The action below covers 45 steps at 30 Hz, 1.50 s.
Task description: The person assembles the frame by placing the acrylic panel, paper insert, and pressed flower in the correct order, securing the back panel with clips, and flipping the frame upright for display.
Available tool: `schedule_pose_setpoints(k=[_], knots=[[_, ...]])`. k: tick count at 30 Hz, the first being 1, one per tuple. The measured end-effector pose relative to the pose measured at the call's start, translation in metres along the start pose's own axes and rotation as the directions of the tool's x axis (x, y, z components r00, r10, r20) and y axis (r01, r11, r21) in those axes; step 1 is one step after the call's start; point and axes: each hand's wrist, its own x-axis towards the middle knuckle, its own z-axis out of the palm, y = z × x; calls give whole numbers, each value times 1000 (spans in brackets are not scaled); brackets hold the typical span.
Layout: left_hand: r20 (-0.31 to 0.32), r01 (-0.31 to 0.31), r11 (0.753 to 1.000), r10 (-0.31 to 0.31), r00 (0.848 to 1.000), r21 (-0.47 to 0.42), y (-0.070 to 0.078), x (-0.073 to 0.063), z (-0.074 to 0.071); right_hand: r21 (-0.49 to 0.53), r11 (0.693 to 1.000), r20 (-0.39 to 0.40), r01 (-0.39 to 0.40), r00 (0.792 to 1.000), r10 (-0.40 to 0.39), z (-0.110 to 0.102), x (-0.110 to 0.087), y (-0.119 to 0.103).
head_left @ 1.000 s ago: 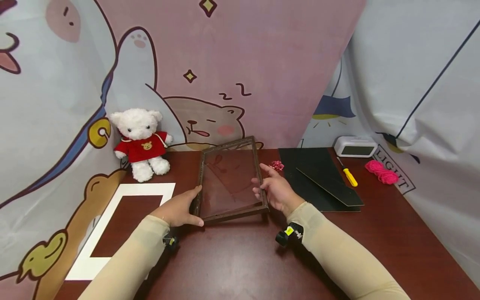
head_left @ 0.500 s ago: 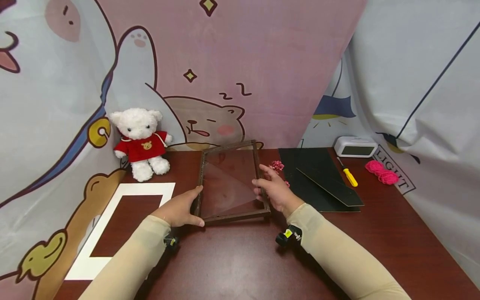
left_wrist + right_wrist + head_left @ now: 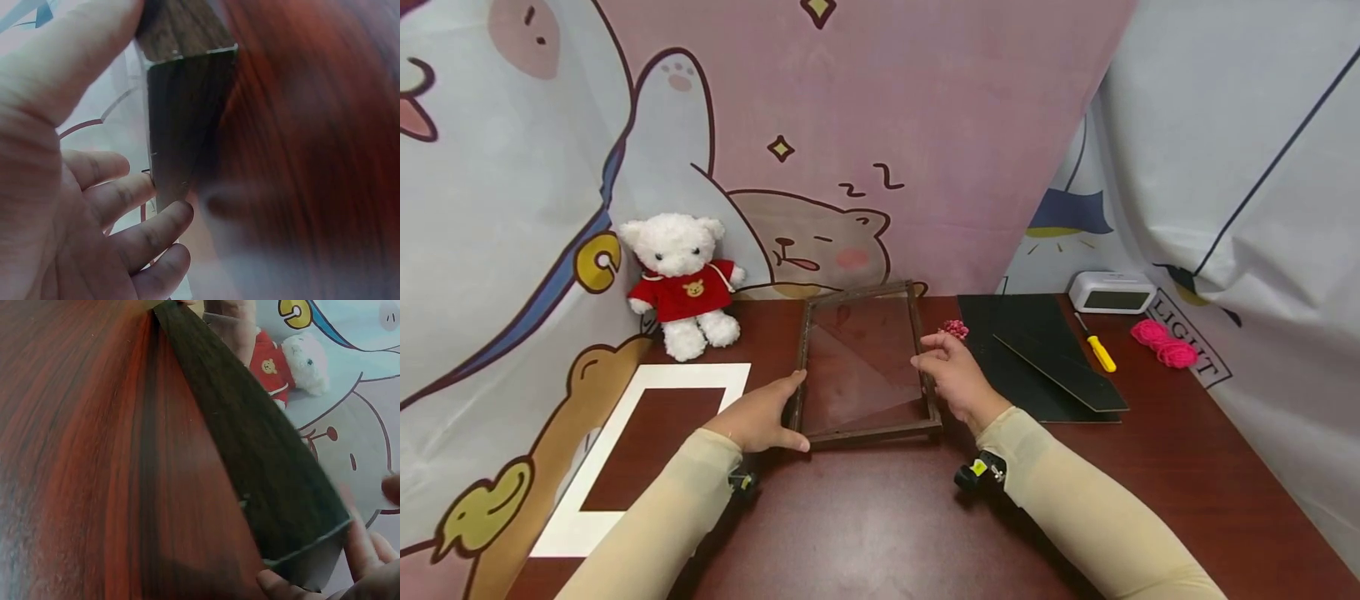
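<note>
A dark brown picture frame (image 3: 874,433) with a clear, reflecting pane (image 3: 857,367) is at mid-table, between both hands. My left hand (image 3: 760,417) grips its left side close to the near corner. In the left wrist view the thumb lies along the frame (image 3: 181,112), with fingers bent against its other side. My right hand (image 3: 961,379) holds the right side; thumb and index are close together above the rim, while the other fingers are mostly hidden. In the right wrist view fingertips (image 3: 278,584) touch the end of the frame (image 3: 262,444).
Left of the frame lies a white mat board (image 3: 591,442), with a white teddy bear (image 3: 681,275) behind it. To the right are dried pink flowers (image 3: 955,329), black backing boards (image 3: 1022,358), a yellow screwdriver (image 3: 1099,352), pink yarn (image 3: 1165,344) and a white clock (image 3: 1111,293).
The frame's far right corner has come down slightly. My right thumb and index finger have drawn closer together. The left hand has stayed in place.
</note>
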Motion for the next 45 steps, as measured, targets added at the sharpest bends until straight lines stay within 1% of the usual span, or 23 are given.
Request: schedule_pose_setpoints(k=[4, 6, 7, 9, 13, 15, 18, 22, 26, 30, 33, 35, 37, 40, 45], knots=[[9, 9, 1000, -9, 1000, 3, 0, 0, 0, -4, 998, 42, -65, 997, 65, -5, -1, 1], [11, 13, 1000, -14, 1000, 9, 0, 0, -1, -7, 997, 68, -81, 994, 81, -7, -3, 0], [12, 18, 1000, -19, 1000, 10, 1, 0, -1, -24, 996, 77, -80, 994, 82, -7, -3, 0], [11, 19, 1000, -20, 1000, 14, 1, 0, -2, -80, 995, 96, -55, 993, 62, -8, -3, -1], [8, 10, 1000, -11, 1000, 23, 2, 0, -1, -203, 979, 120, 2, 993, 22, -8, -2, 0], [3, 1, 1000, -1, 1000, 29, 2, 1, 0, -236, 972, 114, 7, 993, 20, -9, -3, 1], [5, 2, 999, -3, 1000, 33, 3, 1, 0, -268, 963, 95, 1, 995, 26, -10, -4, 1], [7, 4, 999, -5, 1000, 45, 3, 1, -1, -288, 958, 89, -7, 995, 34, -11, -9, -5], [5, 1, 999, -2, 1000, 47, 3, 0, -2, -245, 969, 120, -2, 992, 32, -10, -12, -7], [1, -8, 999, 8, 1000, 44, 3, 1, -1, -111, 993, 151, -33, 987, 50, -3, -20, -8], [5, -2, 999, 2, 1000, 46, 2, 1, 0, -10, 999, 160, -51, 986, 52, 5, -26, -10], [4, -3, 999, 3, 1000, 51, 2, 1, 0, 36, 998, 165, -52, 985, 45, 11, -29, -10], [4, -1, 999, 1, 1000, 47, 2, 1, 1, 63, 997, 164, -50, 986, 39, 16, -32, -10], [-3, -7, 999, 8, 1000, 37, 2, -1, 2, 76, 996, 154, -48, 987, 36, 21, -34, -10], [-5, -8, 1000, 8, 1000, 27, 2, -1, 2, 87, 995, 111, -57, 993, 47, 23, -36, -11]])
